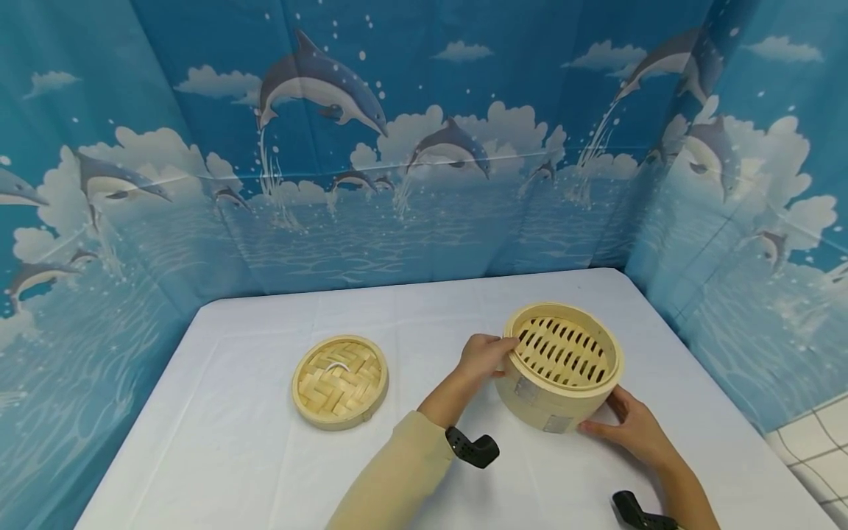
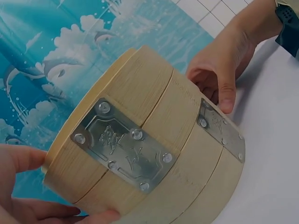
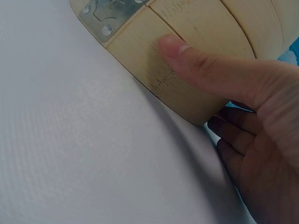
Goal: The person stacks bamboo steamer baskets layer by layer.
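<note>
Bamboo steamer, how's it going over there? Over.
Left hand gripping bamboo steamer at rim, right hand at lower side. Top uncovered. Woven lid apart, to the left; nothing seen blocking.

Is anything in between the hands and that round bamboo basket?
Nothing visible: the left hand grips the bamboo basket near its top, and the right hand holds it lower down. The woven lid lies apart.

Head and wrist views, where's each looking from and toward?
Head: on the head, facing forward and down at table, bamboo steamer and lid; left hand, right hand, forearms show.
Left wrist: on that wrist, facing the steamer's metal plates; both hands.
Right wrist: on that wrist, facing the steamer's lower wall; right hand only.
Wrist views share the steamer and right hand.
</note>
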Motion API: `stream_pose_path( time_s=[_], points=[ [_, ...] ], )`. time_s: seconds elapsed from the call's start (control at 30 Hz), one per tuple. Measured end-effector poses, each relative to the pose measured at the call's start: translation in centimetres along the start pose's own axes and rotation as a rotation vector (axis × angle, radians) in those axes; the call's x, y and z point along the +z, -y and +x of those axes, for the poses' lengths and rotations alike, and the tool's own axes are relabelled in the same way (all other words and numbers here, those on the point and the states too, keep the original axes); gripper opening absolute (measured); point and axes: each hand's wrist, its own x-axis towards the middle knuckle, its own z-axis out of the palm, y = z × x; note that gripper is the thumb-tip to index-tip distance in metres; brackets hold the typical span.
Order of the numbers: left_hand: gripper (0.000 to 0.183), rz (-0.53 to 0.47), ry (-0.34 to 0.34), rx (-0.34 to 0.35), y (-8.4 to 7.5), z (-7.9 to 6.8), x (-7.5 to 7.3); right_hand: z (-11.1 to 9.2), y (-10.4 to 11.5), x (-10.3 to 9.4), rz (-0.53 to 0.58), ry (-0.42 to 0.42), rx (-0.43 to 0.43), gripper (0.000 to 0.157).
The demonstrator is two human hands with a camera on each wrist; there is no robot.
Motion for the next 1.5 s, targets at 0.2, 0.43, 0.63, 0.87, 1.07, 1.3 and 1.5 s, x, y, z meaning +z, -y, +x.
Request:
stream_pose_path(
  time_s=[0.2, 0.43, 0.63, 0.87, 1.07, 1.3, 1.5],
  points=[
    [0.035, 0.001, -0.025, 0.016, 0.0, -0.5, 0.1, 0.0, 0.2, 0.1, -0.01, -0.005, -0.002, 0.088],
    [0.03, 0.03, -0.077, 0.048, -0.1, -1.3, 0.5, 0.0, 0.2, 0.0, -0.001, -0.009, -0.018, 0.088],
    [0.028, 0.03, -0.1, 0.071, -0.1, -1.9, 0.7, 0.1, 0.0, 0.0, -0.003, -0.013, -0.026, 0.087],
    [0.032, 0.108, -0.117, 0.04, 0.1, -0.9, 0.4, 0.1, 0.0, 0.1, -0.006, -0.014, -0.029, 0.088],
    [0.032, 0.148, -0.071, 0.097, -0.1, -0.2, 0.3, 0.0, 0.0, 0.0, -0.01, -0.02, -0.031, 0.088],
    [0.034, 0.167, -0.076, 0.138, 0.0, -0.4, 0.3, 0.0, 0.0, 0.0, -0.008, -0.018, -0.035, 0.087],
    [0.04, 0.174, -0.115, 0.181, 0.1, -1.2, 0.5, 0.0, 0.1, 0.0, 0.004, -0.014, -0.035, 0.087]
  ],
)
